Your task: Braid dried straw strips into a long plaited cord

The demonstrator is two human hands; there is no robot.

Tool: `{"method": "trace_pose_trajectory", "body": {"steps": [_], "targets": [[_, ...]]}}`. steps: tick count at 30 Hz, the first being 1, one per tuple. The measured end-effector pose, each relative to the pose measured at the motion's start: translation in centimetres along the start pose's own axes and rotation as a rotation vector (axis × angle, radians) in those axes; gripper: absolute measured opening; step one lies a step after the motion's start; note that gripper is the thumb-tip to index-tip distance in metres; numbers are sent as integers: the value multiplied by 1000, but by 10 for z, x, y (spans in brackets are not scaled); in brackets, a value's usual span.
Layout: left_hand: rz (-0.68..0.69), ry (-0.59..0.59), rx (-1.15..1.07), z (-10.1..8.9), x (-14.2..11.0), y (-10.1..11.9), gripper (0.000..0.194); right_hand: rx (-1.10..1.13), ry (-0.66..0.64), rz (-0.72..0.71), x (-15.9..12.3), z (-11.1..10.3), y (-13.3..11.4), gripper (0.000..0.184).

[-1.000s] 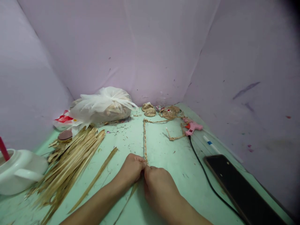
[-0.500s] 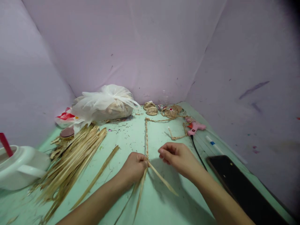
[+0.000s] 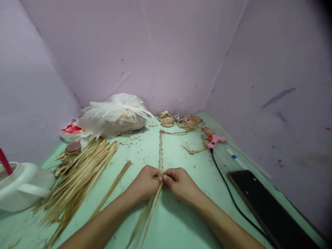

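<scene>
A thin braid of dried plant fibre (image 3: 162,148) runs straight up the table from my fingers, then bends right near the back. My left hand (image 3: 148,180) pinches the braid's near end. Right beside it, my right hand (image 3: 178,183) is closed on the same spot, thumb and forefinger meeting the left fingertips. Loose fibre strands (image 3: 150,216) hang from the pinch toward me, partly blurred. Just where each strand passes between the fingers is hidden.
Dried leaf strips (image 3: 83,173) lie at left, with a single strip (image 3: 111,188) nearer. A white pot (image 3: 23,186), a plastic bag (image 3: 116,114), coiled pieces (image 3: 167,122), a pink glue gun (image 3: 215,139), a pen (image 3: 236,158) and a black phone (image 3: 267,204) surround the work.
My right hand has moved left and down to the braid and closed at its near end. The strand that stuck out to the right no longer shows there. My left hand keeps its pinch.
</scene>
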State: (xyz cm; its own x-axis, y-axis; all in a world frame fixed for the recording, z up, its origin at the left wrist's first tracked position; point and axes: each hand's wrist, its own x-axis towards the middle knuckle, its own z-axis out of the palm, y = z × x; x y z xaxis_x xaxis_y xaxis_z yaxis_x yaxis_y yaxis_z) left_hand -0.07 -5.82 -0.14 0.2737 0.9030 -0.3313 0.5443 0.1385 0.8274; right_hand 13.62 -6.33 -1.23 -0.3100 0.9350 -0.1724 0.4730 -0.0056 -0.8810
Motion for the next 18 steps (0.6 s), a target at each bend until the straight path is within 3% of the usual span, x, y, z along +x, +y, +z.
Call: {"method": "trace_pose_trajectory", "body": {"steps": [10,15,18], "targets": [[-67,46,398,-8,-6,7,15,237,101,130,4,8,4,17],[-79,156,637,-10,-23,20,20,344,126,169,2,8,-3,15],[-52,198,754,-2,-38,32,24,455,126,194,-2,8,-11,13]]}}
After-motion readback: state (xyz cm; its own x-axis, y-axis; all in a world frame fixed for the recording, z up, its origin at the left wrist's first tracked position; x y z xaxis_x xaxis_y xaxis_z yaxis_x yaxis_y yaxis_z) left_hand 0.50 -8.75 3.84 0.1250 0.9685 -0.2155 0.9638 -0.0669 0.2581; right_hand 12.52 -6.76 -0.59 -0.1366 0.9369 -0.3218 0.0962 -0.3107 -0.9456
